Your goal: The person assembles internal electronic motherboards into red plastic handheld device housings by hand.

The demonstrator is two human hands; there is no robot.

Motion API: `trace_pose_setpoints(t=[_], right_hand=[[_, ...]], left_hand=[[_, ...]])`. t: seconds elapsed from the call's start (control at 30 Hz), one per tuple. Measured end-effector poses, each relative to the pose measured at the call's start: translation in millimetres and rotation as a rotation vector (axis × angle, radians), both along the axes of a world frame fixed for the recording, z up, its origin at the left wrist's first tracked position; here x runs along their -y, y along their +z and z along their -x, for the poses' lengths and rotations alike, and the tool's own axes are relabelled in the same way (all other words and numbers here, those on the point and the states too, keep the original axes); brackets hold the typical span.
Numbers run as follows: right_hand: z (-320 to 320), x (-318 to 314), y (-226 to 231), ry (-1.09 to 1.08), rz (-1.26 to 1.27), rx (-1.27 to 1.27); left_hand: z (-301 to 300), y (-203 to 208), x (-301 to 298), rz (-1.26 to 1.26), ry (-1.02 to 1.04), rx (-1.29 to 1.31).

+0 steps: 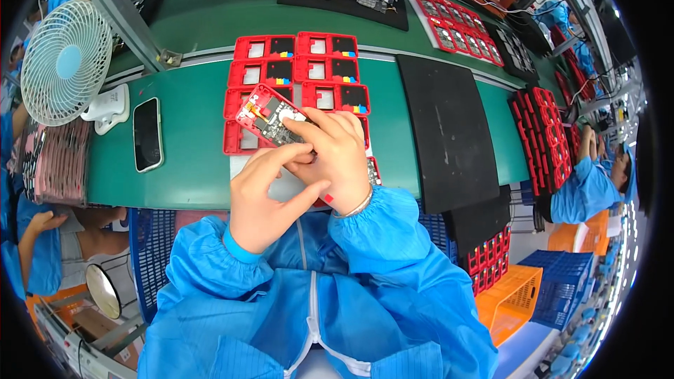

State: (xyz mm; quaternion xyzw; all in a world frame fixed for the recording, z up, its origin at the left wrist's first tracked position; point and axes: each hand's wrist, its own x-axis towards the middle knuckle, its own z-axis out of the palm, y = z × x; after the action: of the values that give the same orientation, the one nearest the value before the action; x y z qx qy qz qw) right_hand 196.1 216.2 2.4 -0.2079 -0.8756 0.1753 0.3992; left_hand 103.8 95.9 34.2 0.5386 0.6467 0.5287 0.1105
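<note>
My right hand [337,154] grips a red casing [261,92] with a dark circuit board inside, tilted above the rows of parts. A yellow-orange strip and a white round piece show on the board. My left hand [263,193] is beside it, thumb and index finger apart, the fingertips close to the right palm. Nothing shows between the left fingers. A small red square [328,198] sits at my right wrist, by the left thumb. Beyond my hands lie red casings [326,35] in two columns, with black, white, blue and yellow parts; my hands and the held casing hide the nearest ones.
A phone [147,135] and a white fan [67,63] are on the left of the green bench [193,105]. To the right lies a black mat [449,126], with stacked red casings [540,137] farther over. Boards on a black mat [393,17] lie behind. People sit at both sides.
</note>
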Motion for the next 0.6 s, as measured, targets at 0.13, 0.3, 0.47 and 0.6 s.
trace_pose_setpoints(t=[0.13, 0.3, 0.47, 0.6], right_hand=[[-4, -1, 2, 0.011, 0.000, 0.034], [-7, -1, 3, 0.025, 0.009, 0.055], [-18, 0, 6, 0.109, 0.641, -0.163], [-28, 4, 6, 0.455, 1.439, -0.489]], left_hand=[[-2, 2, -7, 0.022, 0.004, 0.078], [-4, 3, -8, 0.043, -0.034, 0.270], [12, 1, -3, -0.118, -0.063, 0.622], [20, 3, -9, -0.282, -0.037, 0.846]])
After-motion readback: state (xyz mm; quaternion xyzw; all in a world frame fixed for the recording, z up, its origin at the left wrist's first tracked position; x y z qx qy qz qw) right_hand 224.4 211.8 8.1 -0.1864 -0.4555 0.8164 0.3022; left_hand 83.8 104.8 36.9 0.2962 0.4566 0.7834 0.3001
